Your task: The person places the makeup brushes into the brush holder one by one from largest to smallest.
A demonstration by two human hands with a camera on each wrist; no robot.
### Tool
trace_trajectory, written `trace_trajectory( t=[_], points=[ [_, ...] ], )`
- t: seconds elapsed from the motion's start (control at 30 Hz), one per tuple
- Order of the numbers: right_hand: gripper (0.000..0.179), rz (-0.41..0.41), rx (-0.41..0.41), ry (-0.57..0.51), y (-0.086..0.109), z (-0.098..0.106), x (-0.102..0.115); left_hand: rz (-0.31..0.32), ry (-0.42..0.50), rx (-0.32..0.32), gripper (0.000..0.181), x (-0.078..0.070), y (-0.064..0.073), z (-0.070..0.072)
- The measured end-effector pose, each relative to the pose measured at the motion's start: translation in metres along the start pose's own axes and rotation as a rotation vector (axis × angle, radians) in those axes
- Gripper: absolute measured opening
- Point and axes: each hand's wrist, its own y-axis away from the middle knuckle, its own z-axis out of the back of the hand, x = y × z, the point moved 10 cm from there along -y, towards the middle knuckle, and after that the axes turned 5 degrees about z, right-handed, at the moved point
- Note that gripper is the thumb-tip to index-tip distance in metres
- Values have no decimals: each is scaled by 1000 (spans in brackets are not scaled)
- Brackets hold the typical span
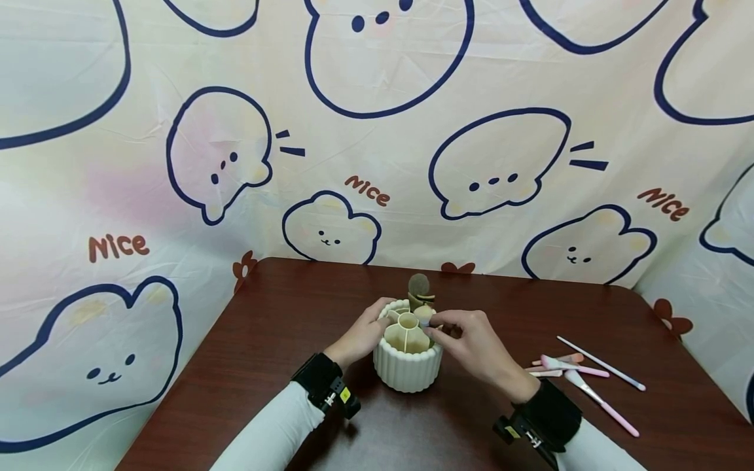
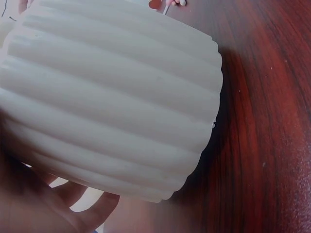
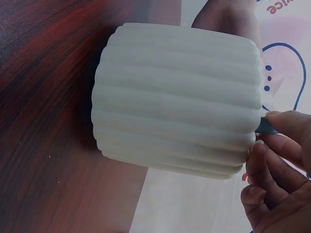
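A cream ribbed brush holder (image 1: 408, 373) with a beaded rim and several compartments round a central tube stands upright on the table. My left hand (image 1: 371, 330) grips its left side, and in the left wrist view the fingers (image 2: 99, 211) curve round the far side of the ribbed wall. At the right of the rim, my right hand (image 1: 471, 337) pinches a dark blue-grey piece (image 3: 266, 126) between thumb and forefinger. Just above those fingertips in the head view is a pale beige tuft (image 1: 423, 313). The lower part of the pinched piece is hidden by the holder.
A round grey-green brush head (image 1: 419, 285) rises at the holder's back, with tan tufts below it. Several makeup brushes with pink and white handles (image 1: 612, 412) lie on the dark wooden table (image 1: 283, 294) to the right. A printed cloth (image 1: 406, 150) hangs behind.
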Motion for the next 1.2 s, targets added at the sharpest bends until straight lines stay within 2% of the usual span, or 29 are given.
trace_trajectory(
  t=[0.33,0.67,0.87,1.1,1.2],
  points=[
    [12,-26,42,22,1,-4,-4,9,19,13,43,2,-1,-1],
    [12,38,138,92,3,-9,-2,5,5,12,43,2,-1,-1],
    [11,15,196,130,4,-10,-2,9,2,15,43,2,-1,-1],
    [14,1,202,204,5,-12,-1,13,2,9,43,3,0,-1],
    [15,-9,209,204,6,-13,-1,6,2,9,43,1,0,-1]
  ],
)
